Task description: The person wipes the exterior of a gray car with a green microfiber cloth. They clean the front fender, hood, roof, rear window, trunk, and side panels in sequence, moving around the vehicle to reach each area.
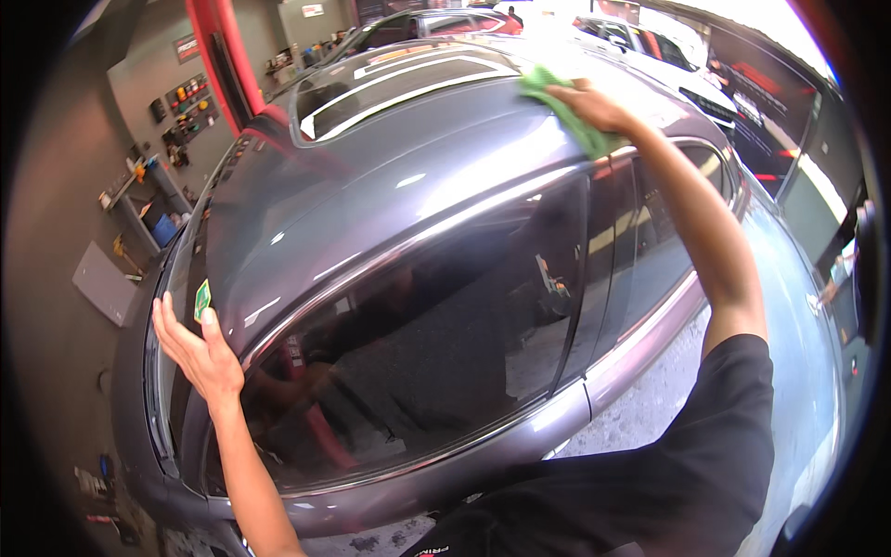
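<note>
A dark grey car [380, 176] fills the middle of the view, its glossy roof stretching away from me. My right hand [594, 107] reaches far across to the roof's edge above the rear side window and presses a green cloth [580, 125] against the paint. Part of the cloth is hidden under the hand. At the left, my left hand [202, 357] lies with fingers stretched at the front pillar beside the windshield, holding nothing. Near its thumb, a small green and white sticker [202, 300] shows on the glass. The tinted side windows [418, 343] are up.
A glass panel [399, 88] is set in the roof and reflects lights. Behind the car stand a red post [225, 60], a white car [640, 46] and another dark car [408, 30]. Tools hang on the left wall [190, 107]. Light blue bodywork [789, 306] lies at right.
</note>
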### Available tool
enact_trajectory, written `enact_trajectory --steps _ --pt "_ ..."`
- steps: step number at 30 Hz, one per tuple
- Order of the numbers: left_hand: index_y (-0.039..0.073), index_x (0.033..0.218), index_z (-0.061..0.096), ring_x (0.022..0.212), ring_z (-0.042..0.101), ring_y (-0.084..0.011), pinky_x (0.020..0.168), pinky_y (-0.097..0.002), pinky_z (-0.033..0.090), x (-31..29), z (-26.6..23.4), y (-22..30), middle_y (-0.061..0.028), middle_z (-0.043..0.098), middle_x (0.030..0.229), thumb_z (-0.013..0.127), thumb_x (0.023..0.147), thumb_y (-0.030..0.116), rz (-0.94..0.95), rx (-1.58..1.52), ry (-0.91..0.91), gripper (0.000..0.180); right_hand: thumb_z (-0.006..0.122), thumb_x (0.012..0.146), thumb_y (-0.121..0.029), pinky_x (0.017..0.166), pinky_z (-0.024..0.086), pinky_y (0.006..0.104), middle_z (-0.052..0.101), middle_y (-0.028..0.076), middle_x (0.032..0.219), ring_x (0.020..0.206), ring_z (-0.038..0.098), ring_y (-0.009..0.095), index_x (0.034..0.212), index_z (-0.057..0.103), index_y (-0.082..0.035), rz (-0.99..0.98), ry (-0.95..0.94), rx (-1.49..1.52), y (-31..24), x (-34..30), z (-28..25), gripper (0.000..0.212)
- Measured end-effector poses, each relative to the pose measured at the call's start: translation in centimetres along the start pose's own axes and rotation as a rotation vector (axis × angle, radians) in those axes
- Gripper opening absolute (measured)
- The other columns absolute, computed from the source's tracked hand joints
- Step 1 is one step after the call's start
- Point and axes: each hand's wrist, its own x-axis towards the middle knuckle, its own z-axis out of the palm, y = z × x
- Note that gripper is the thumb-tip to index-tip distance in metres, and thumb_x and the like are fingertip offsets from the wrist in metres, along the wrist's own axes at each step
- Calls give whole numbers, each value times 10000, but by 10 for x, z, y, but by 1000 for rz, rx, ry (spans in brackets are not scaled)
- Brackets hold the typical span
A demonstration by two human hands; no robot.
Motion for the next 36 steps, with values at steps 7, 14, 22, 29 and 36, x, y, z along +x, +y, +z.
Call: enact_trajectory --steps 7,14,22,29,36 --pt "1 1543 405 1498 322 -401 1231 -523 227 0 8 -12 -243 366 1598 512 1075 366 21 -16 79 603 634 917 -424 970 524 552 642 218 1240 1191 630 404 1124 761 -122 -963 -214 -262 -270 -111 160 388" --pt "-3 1547 398 1505 310 -388 1231 -519 213 7 3 -4 -236 348 1609 508 1085 371 27 -23 90 605 510 1010 -487 1001 498 505 652 210 1215 1178 621 367 1123 724 -39 -916 72 -177 -243 -108 143 510" --pt "-7 1513 451 1488 347 -373 1227 -482 239 28 26 35 -220 419 1579 464 1092 434 -94 -78 -28 609 487 1043 -530 1101 441 452 633 244 1348 1264 600 359 1322 635 1 75 274 -119 68 -23 -56 618" --pt "-28 1492 474 1450 411 -366 1211 -456 277 32 29 -1 -218 478 1541 500 1083 411 -121 -120 -132 600 552 1015 -514 1105 439 510 560 193 1401 1318 534 378 1394 585 -60 -427 118 -405 -8 -66 2 592" --pt "-19 1512 459 1470 381 -360 1223 -454 256 34 27 -6 -216 451 1562 462 1095 398 -110 -76 -141 590 512 977 -659 1207 332 471 577 167 1454 1397 505 325 1397 613 -81 -691 340 -120 49 -63 3 721"
